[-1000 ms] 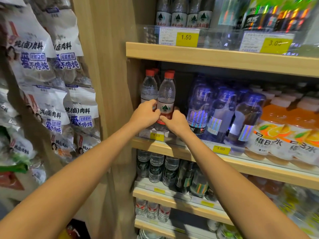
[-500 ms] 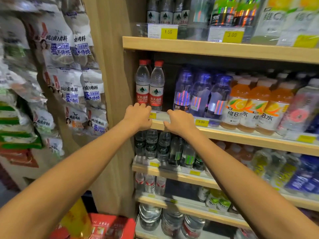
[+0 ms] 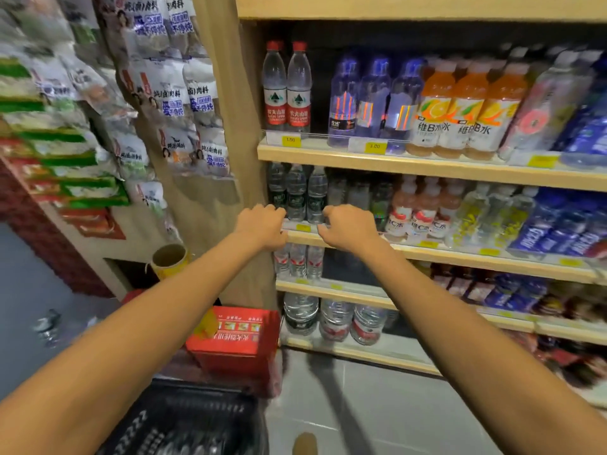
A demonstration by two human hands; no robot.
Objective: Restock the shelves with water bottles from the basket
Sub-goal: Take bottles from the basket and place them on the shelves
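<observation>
I see my left hand [image 3: 262, 224] and right hand [image 3: 348, 226] empty, fingers loosely curled, level with a lower shelf edge; whether they touch it I cannot tell. The two red-capped water bottles [image 3: 287, 93] stand upright, caps up, side by side at the left end of the wooden shelf [image 3: 427, 165] above. The black basket [image 3: 141, 425] sits nearest on the grey tiled floor [image 3: 394, 405], a red carton [image 3: 236, 339] just beyond it.

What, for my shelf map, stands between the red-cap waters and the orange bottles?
In the head view, beside the red-cap waters comes a dark gap, then three blue bottles, up to the orange bottles.
</observation>
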